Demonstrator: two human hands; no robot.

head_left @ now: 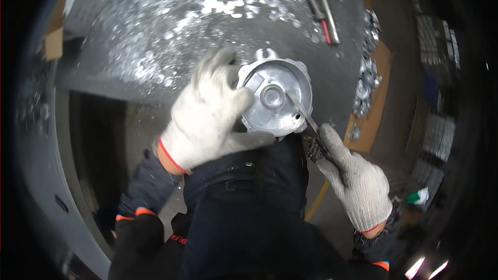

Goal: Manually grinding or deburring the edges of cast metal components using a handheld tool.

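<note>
A round cast-metal housing [264, 116] with a raised ring in its middle and lugs round its rim sits at the workbench's near edge, its hollow side up. My left hand [205, 109], in a white knit glove, lies against its left side. The fingers are spread and partly blurred; one reaches the rim and the thumb stretches along the lower edge. In my gloved right hand [358, 181] is a thin-bladed metal tool [305, 111] with a dark handle. Its blade slants up over the housing's right rim, the tip inside near the central ring.
Shiny metal chips cover much of the grey workbench [290, 31]. Metal rods [324, 8], one with a red band, lie at the far right. A cardboard box [54, 41] stands at the far left. Right of the bench, metal parts [363, 93] lie by a cardboard sheet [378, 109].
</note>
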